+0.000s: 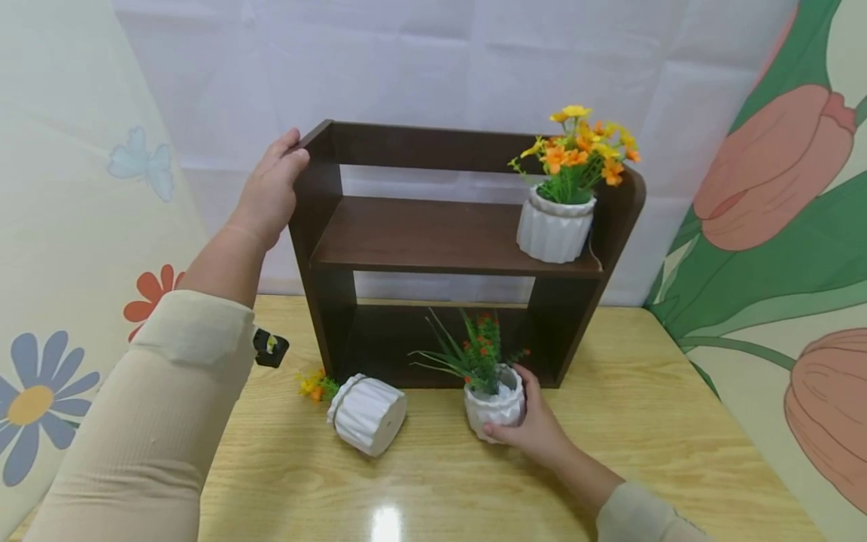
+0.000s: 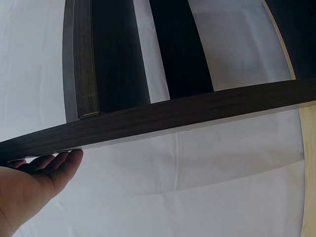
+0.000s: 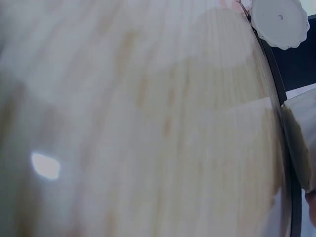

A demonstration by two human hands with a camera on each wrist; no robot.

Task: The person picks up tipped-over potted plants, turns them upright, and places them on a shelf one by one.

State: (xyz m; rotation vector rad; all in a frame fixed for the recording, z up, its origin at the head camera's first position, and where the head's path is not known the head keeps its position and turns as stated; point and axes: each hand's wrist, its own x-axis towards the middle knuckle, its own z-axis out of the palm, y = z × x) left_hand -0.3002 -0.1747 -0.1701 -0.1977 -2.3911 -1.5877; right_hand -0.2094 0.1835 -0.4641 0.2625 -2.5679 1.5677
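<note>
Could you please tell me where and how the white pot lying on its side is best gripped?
Probably round the ribbed body of the tipped pot, from above: it lies with its flowers at the left and base facing front-right, leaving its upper side exposed.

Head view: bright, even illumination; acceptable sharpness. A compact glare spot (image 1: 387, 523) marks the near counter (image 1: 447, 485). Left wrist view: dimmer; shelf (image 2: 197, 109) renders near-black, straight edges bowed. Right wrist view: hazy, counter grain blurred, glare patch (image 3: 45, 166) at left.
</note>
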